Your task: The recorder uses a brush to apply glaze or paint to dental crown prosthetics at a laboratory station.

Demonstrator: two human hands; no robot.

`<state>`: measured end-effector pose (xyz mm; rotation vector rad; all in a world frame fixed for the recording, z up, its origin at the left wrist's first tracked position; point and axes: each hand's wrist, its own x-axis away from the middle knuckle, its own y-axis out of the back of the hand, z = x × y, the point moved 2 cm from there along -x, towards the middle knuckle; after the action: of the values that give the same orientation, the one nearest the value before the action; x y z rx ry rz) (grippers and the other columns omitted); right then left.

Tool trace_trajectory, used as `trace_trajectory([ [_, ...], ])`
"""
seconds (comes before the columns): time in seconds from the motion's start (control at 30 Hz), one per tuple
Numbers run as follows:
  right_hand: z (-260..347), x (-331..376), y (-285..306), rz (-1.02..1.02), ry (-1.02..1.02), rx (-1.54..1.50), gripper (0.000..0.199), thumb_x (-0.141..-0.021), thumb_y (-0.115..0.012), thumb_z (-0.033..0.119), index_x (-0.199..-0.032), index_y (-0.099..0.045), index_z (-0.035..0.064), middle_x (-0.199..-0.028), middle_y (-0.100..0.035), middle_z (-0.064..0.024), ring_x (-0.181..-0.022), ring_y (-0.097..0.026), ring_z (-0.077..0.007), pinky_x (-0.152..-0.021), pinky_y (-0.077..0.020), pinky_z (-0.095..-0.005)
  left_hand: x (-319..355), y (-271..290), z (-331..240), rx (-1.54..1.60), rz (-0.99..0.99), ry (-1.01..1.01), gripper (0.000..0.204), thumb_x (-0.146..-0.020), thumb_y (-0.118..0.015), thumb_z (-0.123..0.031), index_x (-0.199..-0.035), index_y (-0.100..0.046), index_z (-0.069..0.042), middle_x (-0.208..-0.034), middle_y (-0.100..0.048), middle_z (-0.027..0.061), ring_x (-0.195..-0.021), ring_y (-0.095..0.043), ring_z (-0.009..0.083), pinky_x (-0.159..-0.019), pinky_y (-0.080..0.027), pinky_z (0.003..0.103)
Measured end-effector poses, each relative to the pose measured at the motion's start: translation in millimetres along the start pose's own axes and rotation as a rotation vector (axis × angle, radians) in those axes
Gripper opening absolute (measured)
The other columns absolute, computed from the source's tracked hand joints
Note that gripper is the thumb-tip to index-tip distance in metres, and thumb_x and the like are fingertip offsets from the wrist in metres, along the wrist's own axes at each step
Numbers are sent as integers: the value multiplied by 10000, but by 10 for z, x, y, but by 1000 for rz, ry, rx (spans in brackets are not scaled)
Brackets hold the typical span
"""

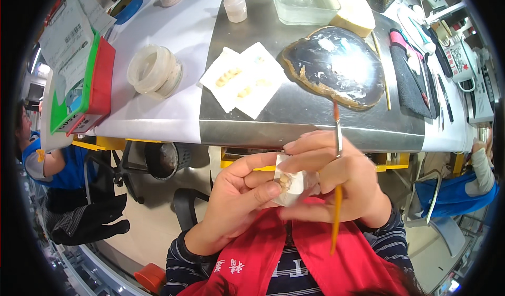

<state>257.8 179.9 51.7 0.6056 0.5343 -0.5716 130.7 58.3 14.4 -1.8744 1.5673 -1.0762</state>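
In front of my chest, below the table's edge, my left hand [236,196] pinches a folded white tissue [301,184] between thumb and fingers. On it, by my left thumb tip, lies a small yellowish, tooth-like piece [285,181]. My right hand [350,175] touches the tissue's other side with its fingers and also grips a fine paintbrush [337,206], held upright with its reddish-brown bristles on top. Two white tissues [258,102] overlap on the table, bearing tooth-coloured pieces [229,77]. A dark stone-like palette [336,64] with white smears sits beyond my right hand.
A dropper bottle [235,8], a glass dish of liquid [305,6] and a yellowish sponge-like block [357,12] stand at the back. Left are a plastic jar [155,71] and a red-green bin [97,80]; right, a tool pouch [407,78]. People in blue sit on both sides.
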Motion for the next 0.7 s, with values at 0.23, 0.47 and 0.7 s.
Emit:
trace_trajectory([
  [0.23, -205, -574, 764, -240, -73, 305, 263, -933, -400, 150, -806, -527, -43, -702, -510, -49, -564, -455, -100, -547, -382, -231, 33, 45, -16, 112, -52, 44, 375, -868, -546, -14, -1229, -447, -5, -1065, -607, 145, -971, -605, 194, -834, -510, 299],
  [0.47, -657, -1130, 972, -213, -355, 452, 159, -869, -566, 166, -875, -613, 14, -740, -589, -34, -705, -522, -88, -636, -412, -218, 85, 15, -30, 144, -100, 68, 378, -871, -551, -19, -1236, -453, -12, -1054, -615, 139, -882, -607, 123, -667, -486, 217],
  [0.7, -489, -696, 1089, -67, -491, 949, 190, -856, -568, 135, -857, -591, -53, -771, -602, -63, -675, -532, -95, -590, -417, -226, 56, 138, -40, 135, 13, 4, 393, -846, -564, 16, -1223, -460, -29, -1032, -628, 140, -943, -609, 149, -745, -503, 232],
])
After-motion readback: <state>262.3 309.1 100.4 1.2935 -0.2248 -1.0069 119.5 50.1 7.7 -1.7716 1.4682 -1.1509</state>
